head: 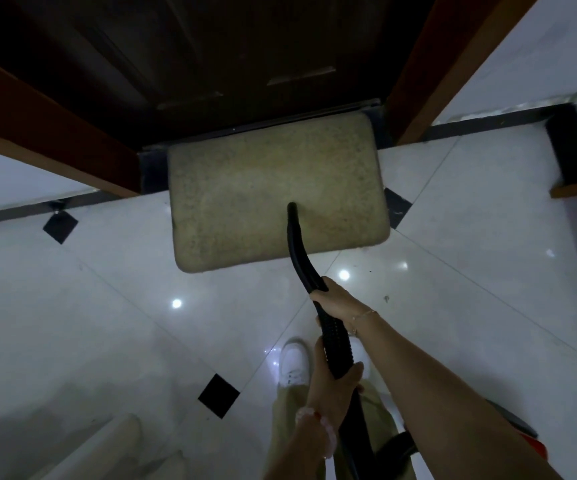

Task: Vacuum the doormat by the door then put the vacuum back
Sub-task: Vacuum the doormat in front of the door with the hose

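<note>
Left hand (332, 379): nearest, fingers wrapped around ribbed black vacuum hose (337, 344).
Right hand (335, 297): arm extended, closed around curved black plastic nozzle tube (297, 244).
Nozzle tip: touching beige rectangular pile doormat (245, 188).
Doormat: against dark wooden door (211, 57), on white tiles.

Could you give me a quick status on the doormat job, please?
Both hands on vacuum hose: right hand forward, left hand behind. Nozzle on doormat, near edge. Nothing in the way.

White shoe (295, 363), olive trousers (289, 427), bracelets (316, 426)
</note>
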`<move>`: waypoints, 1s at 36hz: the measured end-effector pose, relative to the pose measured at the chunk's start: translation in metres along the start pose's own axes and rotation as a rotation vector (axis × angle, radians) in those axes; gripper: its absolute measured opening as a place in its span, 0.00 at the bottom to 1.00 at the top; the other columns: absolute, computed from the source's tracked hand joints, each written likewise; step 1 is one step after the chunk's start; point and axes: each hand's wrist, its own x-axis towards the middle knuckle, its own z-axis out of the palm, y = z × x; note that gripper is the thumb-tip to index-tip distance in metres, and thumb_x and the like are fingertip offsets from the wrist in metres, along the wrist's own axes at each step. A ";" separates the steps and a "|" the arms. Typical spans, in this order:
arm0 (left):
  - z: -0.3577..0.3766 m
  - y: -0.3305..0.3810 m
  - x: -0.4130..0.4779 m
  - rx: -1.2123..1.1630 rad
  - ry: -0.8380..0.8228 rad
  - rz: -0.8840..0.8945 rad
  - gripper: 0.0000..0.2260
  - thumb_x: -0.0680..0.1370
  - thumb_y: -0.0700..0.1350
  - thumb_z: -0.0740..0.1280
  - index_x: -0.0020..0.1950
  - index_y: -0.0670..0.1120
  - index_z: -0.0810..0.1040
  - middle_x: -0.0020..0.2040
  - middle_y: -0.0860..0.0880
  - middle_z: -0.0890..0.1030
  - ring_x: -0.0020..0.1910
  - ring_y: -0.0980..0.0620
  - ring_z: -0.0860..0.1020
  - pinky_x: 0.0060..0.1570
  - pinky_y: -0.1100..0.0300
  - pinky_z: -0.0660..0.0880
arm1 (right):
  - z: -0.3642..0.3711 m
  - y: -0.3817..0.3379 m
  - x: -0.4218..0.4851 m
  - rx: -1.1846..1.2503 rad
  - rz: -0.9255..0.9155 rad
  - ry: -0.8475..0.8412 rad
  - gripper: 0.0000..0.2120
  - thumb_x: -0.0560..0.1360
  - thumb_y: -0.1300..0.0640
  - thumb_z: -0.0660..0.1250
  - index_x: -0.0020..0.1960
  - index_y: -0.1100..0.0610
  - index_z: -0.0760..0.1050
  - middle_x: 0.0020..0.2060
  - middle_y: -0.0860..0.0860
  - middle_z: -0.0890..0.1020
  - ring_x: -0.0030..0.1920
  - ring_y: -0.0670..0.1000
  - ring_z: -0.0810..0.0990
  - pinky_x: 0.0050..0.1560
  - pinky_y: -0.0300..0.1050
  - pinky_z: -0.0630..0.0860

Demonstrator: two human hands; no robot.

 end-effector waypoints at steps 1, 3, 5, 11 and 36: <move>-0.002 0.001 0.001 -0.006 0.008 -0.004 0.19 0.75 0.34 0.65 0.58 0.53 0.64 0.43 0.41 0.74 0.29 0.54 0.75 0.30 0.64 0.77 | 0.002 -0.002 0.002 -0.015 -0.002 -0.005 0.12 0.78 0.61 0.55 0.61 0.57 0.66 0.38 0.54 0.70 0.31 0.51 0.72 0.29 0.42 0.71; -0.006 0.003 0.002 -0.012 0.023 -0.007 0.21 0.75 0.34 0.65 0.60 0.54 0.63 0.43 0.40 0.75 0.29 0.53 0.76 0.31 0.63 0.77 | 0.008 -0.004 0.006 -0.052 -0.028 -0.007 0.14 0.78 0.61 0.55 0.63 0.56 0.65 0.39 0.53 0.71 0.33 0.50 0.71 0.33 0.43 0.71; -0.009 0.002 0.002 -0.029 0.039 -0.015 0.22 0.76 0.34 0.64 0.62 0.53 0.62 0.44 0.41 0.75 0.30 0.53 0.76 0.31 0.64 0.77 | 0.015 -0.006 0.010 -0.096 -0.070 0.009 0.17 0.78 0.60 0.55 0.66 0.55 0.64 0.39 0.51 0.71 0.35 0.50 0.72 0.38 0.45 0.72; -0.017 0.001 0.002 -0.013 0.083 -0.036 0.24 0.76 0.34 0.63 0.65 0.53 0.60 0.46 0.37 0.76 0.35 0.47 0.76 0.34 0.59 0.78 | 0.031 -0.008 0.013 -0.172 -0.138 0.112 0.21 0.77 0.57 0.56 0.70 0.53 0.62 0.39 0.50 0.73 0.43 0.55 0.75 0.47 0.51 0.74; -0.027 0.003 0.009 0.014 0.025 -0.013 0.24 0.75 0.35 0.64 0.66 0.52 0.61 0.46 0.47 0.74 0.36 0.51 0.76 0.35 0.61 0.77 | 0.027 -0.010 0.019 -0.030 -0.045 0.188 0.18 0.76 0.59 0.57 0.66 0.55 0.64 0.38 0.53 0.73 0.33 0.55 0.75 0.38 0.51 0.77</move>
